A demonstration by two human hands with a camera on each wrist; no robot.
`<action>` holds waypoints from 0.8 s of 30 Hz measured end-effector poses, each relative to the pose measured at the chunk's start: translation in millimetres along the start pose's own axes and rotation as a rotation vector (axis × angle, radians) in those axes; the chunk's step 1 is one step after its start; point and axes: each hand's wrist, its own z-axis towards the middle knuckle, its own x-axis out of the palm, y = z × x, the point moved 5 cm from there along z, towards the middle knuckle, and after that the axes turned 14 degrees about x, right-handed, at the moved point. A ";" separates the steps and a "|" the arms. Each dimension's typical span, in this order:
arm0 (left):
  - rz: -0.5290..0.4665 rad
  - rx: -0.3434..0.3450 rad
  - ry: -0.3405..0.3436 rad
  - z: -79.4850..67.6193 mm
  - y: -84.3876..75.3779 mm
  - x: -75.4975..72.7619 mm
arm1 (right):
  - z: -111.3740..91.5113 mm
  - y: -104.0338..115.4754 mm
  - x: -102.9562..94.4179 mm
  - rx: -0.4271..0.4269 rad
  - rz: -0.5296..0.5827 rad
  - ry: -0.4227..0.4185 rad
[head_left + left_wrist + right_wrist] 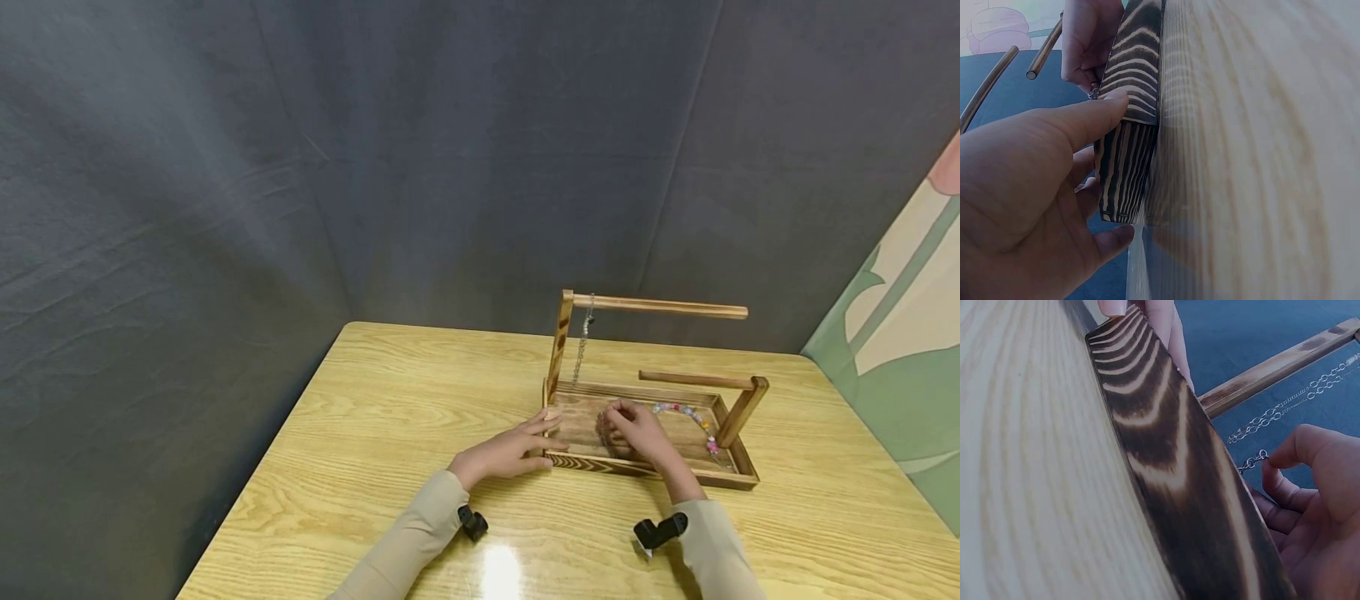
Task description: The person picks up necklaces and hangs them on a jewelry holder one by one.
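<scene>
My left hand rests at the left end of a wooden jewelry stand's tray. Its fingers lie nearly straight over the end wall, and the thumb touches the dark-grained front side, as the left wrist view shows. Inside the tray, my right hand pinches a metal chain between thumb and forefinger; most of that chain is hidden by the hand and the tray wall. A beaded string with colorful beads lies at the tray's right side. Another silver chain hangs from the tall upper bar.
A shorter, lower bar juts leftward from a post at the tray's right end. The stand sits on a light wood-grain table. Behind rises a dark curtain, with a printed floral panel at the right.
</scene>
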 end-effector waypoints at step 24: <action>0.023 0.003 -0.006 0.0 1.2 1.4 | -4.1 6.0 1.0 0.044 0.099 0.053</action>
